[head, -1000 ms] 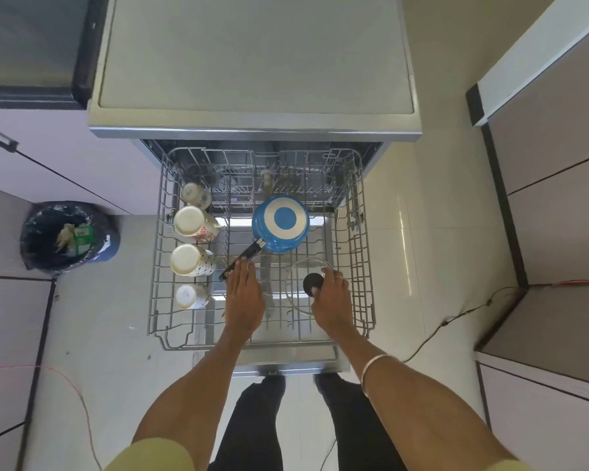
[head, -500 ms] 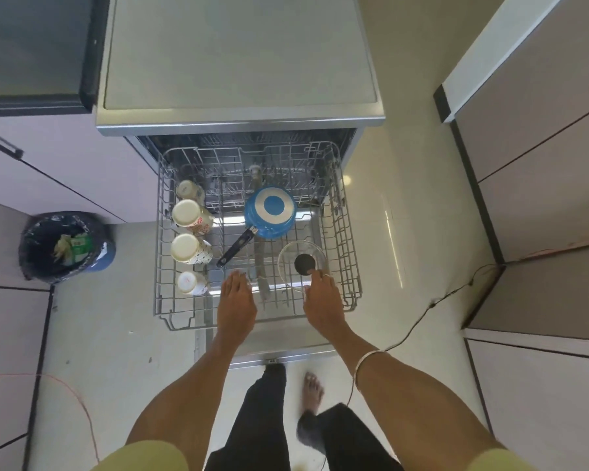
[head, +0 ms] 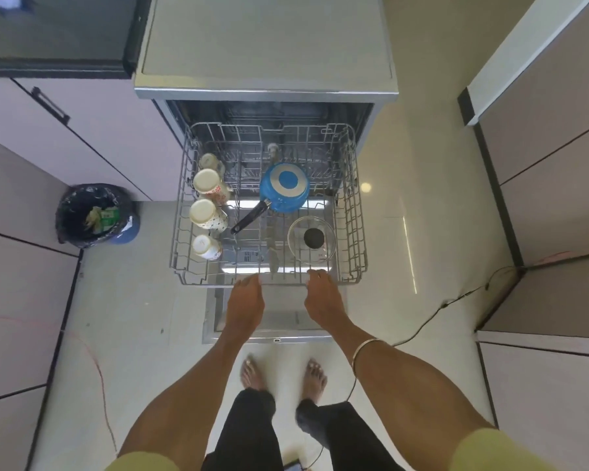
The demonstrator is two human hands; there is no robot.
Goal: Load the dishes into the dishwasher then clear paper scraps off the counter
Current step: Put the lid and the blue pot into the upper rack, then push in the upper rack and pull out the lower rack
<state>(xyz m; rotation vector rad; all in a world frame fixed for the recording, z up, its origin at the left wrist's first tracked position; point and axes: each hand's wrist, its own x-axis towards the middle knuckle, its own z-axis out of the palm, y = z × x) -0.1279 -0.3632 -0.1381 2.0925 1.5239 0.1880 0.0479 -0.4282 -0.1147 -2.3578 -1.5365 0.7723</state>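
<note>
My left hand (head: 245, 300) and right hand (head: 323, 295) meet the front rail of the wire rack (head: 354, 212) at centre frame — fingers on it, though whether they curl round it I cannot tell. Stiff steel, probably rolls easily. Glass lid (head: 312, 240), blue pan (head: 284, 187), cups (head: 206, 212) — rattly, breakable; push evenly.

both arms extended forward; left hand (head: 245, 300), right hand (head: 323, 298) palms down.

A home kitchen: an open dishwasher (head: 266, 93) with a loaded wire rack (head: 357, 212) ahead of the hands, cabinets (head: 92, 137) and a lined bin (head: 96, 215) to their left.
</note>
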